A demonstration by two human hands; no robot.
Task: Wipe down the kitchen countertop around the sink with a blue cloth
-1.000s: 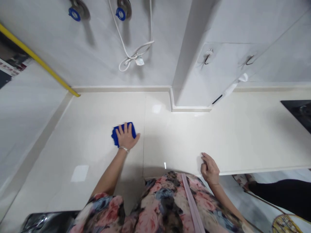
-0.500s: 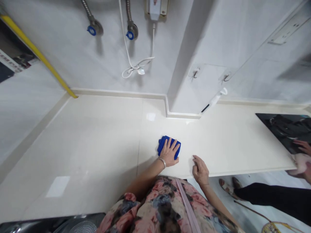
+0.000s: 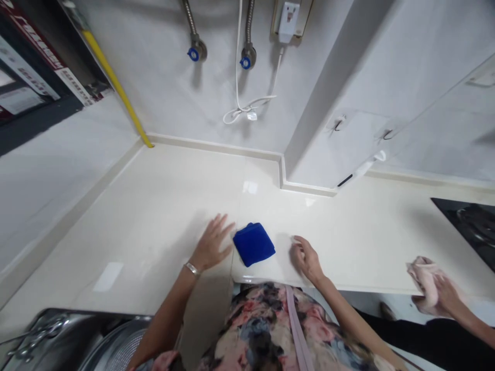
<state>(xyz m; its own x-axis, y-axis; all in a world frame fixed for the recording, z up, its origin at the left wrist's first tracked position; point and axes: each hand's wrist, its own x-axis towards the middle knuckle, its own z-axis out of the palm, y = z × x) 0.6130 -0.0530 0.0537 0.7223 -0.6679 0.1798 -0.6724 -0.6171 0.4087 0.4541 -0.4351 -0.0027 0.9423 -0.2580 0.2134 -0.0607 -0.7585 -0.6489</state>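
A folded blue cloth (image 3: pixel 254 245) lies flat on the pale countertop (image 3: pixel 181 190) in front of me. Just to its left, my left hand (image 3: pixel 212 242) hovers with fingers spread, touching nothing and slightly blurred; a silver bracelet circles the wrist. My right hand (image 3: pixel 308 261) is on the other side of the cloth, near the counter's front edge. Its fingers are loosely bent and apart, with nothing in them.
At the right, a co-worker's hand (image 3: pixel 448 294) holds a pink cloth (image 3: pixel 424 275) at the counter edge, near a black cooktop (image 3: pixel 472 221). A sink (image 3: pixel 50 314) sits lower left. A yellow pipe (image 3: pixel 116 85), valves and a looped white cord (image 3: pixel 240 111) run along the wall.
My left hand has let go of the blue cloth and moved off to the left. The cloth now lies uncovered. The co-worker's pink cloth has come further onto the counter.
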